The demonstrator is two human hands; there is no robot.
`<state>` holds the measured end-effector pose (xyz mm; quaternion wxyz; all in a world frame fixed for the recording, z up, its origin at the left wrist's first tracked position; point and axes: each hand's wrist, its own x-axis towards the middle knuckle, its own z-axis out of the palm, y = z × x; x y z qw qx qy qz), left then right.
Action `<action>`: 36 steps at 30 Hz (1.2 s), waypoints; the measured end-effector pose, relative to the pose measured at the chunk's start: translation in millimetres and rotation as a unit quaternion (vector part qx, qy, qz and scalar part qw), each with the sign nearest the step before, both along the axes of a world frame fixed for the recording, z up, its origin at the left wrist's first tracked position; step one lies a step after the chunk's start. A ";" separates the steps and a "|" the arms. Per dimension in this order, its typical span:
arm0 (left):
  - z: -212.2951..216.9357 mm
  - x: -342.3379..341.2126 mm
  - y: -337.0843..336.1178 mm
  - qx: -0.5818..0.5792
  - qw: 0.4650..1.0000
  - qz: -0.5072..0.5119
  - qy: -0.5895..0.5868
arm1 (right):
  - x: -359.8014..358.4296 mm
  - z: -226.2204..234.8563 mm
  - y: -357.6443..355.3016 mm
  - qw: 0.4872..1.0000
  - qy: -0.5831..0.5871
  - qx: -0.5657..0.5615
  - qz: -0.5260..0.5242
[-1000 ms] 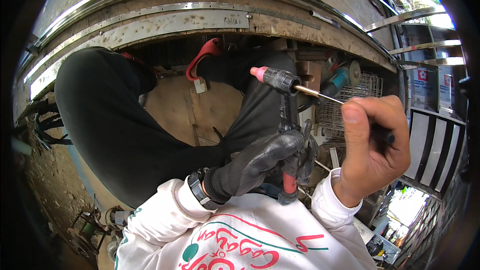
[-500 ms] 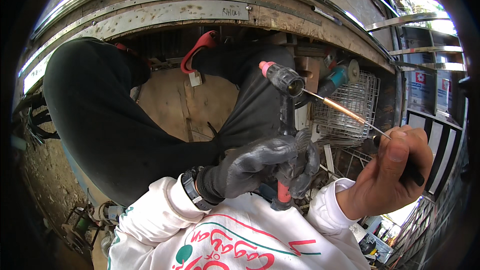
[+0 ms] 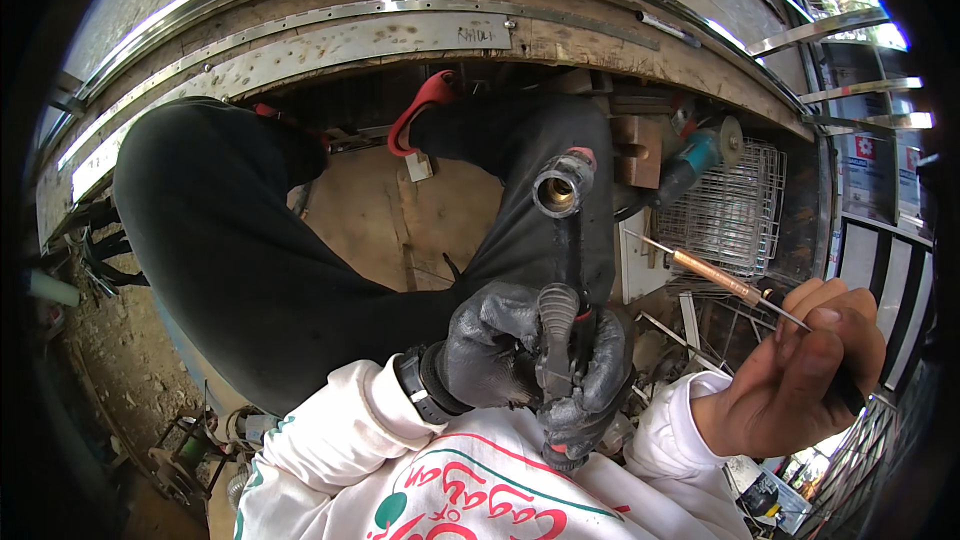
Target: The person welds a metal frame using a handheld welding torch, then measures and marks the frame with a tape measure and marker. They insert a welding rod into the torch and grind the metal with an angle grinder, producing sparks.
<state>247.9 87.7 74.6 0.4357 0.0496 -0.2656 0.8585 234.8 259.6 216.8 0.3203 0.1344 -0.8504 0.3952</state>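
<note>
Torch [image 3: 568, 240] and copper-sleeved rod [image 3: 717, 277], held apart
The gloved left hand [image 3: 500, 345] wraps the torch; right of the torch, the bare right hand [image 3: 805, 375] pinches the rod.

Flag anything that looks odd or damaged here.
The left hand, on the torch, is gloved in black, while the right hand, holding the copper rod, is bare: a mismatch. The metal strip along the bench has brown spots, perhaps rust or burns, marring its grey.

- gloved left hand [image 3: 500, 345] grips a black torch [image 3: 568, 252]
- bare right hand [image 3: 815, 370] pinches a thin rod [image 3: 785, 314] carrying a copper tube [image 3: 715, 277]
- grinder [image 3: 693, 162] lies near wire rack [image 3: 735, 225]
</note>
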 end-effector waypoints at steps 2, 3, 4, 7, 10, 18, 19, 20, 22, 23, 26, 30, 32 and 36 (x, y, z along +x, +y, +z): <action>-2.0 4.0 0.9 -0.010 1.000 0.015 0.001 | 0.9 0.1 1.2 1.000 -0.005 0.001 0.000; -3.4 4.6 1.2 -0.015 1.000 0.018 0.004 | 1.1 0.0 1.4 1.000 -0.007 -0.001 0.001; -5.1 3.0 0.9 -0.018 1.000 0.014 0.008 | 0.9 -0.1 1.4 1.000 -0.008 -0.004 0.003; -2.9 -3.2 4.5 -0.026 0.995 0.076 0.065 | 0.0 -1.1 0.1 1.000 -0.011 -0.014 0.004; 8.7 -13.5 -0.9 -0.057 0.996 0.037 0.060 | -1.1 -2.7 -1.8 1.000 -0.010 -0.018 -0.008; 0.9 -3.3 -1.4 -0.162 0.982 -0.028 0.090 | -2.2 -3.5 -2.7 0.999 -0.003 -0.017 -0.036; -1.1 -3.5 0.6 -0.161 0.981 -0.020 0.111 | -2.3 -2.7 -2.6 0.999 -0.002 -0.013 -0.039; -3.4 -4.7 3.4 -0.159 0.978 -0.011 0.132 | -3.4 -1.7 -2.7 1.000 -0.003 -0.011 -0.021; -8.2 -2.2 5.5 -0.177 0.973 -0.011 0.150 | -5.8 -0.5 -2.3 1.000 -0.007 -0.005 0.015; -10.7 -0.1 3.3 -0.196 0.969 -0.019 0.148 | -5.2 -0.8 -2.6 1.000 -0.007 -0.007 -0.002; -7.5 -0.4 2.7 -0.199 0.968 -0.017 0.149 | -3.8 -1.2 -4.2 0.999 -0.009 -0.011 -0.034; 3.7 -7.1 -1.8 -0.183 0.972 -0.006 0.147 | -4.1 -3.0 -5.3 0.999 -0.009 -0.008 -0.031; -3.1 -6.0 2.0 -0.179 0.971 -0.008 0.158 | -4.8 -2.2 -6.0 1.000 -0.010 -0.001 -0.015; -27.8 11.0 8.4 -0.220 0.961 0.006 0.168 | -12.0 -2.7 -20.1 1.000 -0.012 0.008 0.010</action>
